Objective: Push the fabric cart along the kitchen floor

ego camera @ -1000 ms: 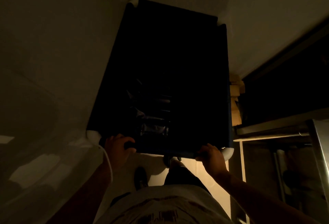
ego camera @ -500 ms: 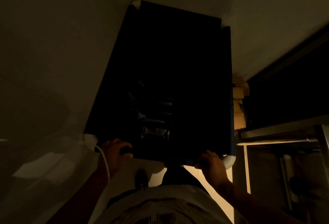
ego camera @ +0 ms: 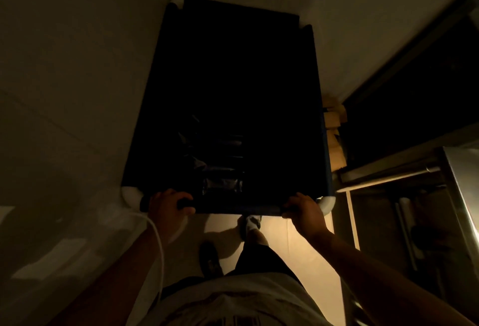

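At the near rim of the cart point(ego camera: 233, 97), left hand point(ego camera: 166, 209) and right hand point(ego camera: 305, 211) both grasp it; push evenly, steering clear of the boxes point(ego camera: 334, 139) beside it.

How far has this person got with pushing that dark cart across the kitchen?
Done: both hands are on the cart, the left hand and right hand gripping its near rail. In hand: the push looks under way, with one foot stepping forward right behind the cart. Left: open floor lies ahead of it, so there is more room to roll. The pictures show no stopping point.
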